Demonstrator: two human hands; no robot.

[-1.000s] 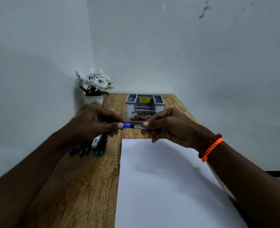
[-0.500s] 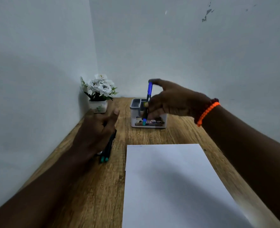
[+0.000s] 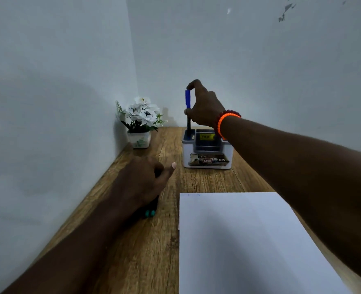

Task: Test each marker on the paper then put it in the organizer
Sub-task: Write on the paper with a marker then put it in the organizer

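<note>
The step in hand looks to be the putting-away: the right hand [image 3: 204, 108] holds a blue-capped marker [image 3: 188, 111] upright, its lower end already dipped inside the front-left compartment of the organizer [image 3: 206, 150], which stands on the desk [image 3: 158, 240] near the back wall. To finish this well, the person would do best to keep the marker vertical and let it slide straight down until it bottoms out, releasing only when it is well seated, so it neither catches on the compartment's rim nor tips the light organizer over. The grip suits that: a fingertip sits on top of the cap and the thumb pinches the barrel lower down, so the marker is guided from two places. The left hand [image 3: 142, 183] lies low on the desk to the left of the paper [image 3: 249, 240], over the waiting markers [image 3: 150, 213], of which only teal ends show beneath the wrist; its fingers are curled with the thumb out, but whether it grips a marker cannot be told. The paper lies near the front edge, well apart from the right hand and just beside the left. A potted white flower [image 3: 141, 119] stands in the corner, left of the organizer.
</note>
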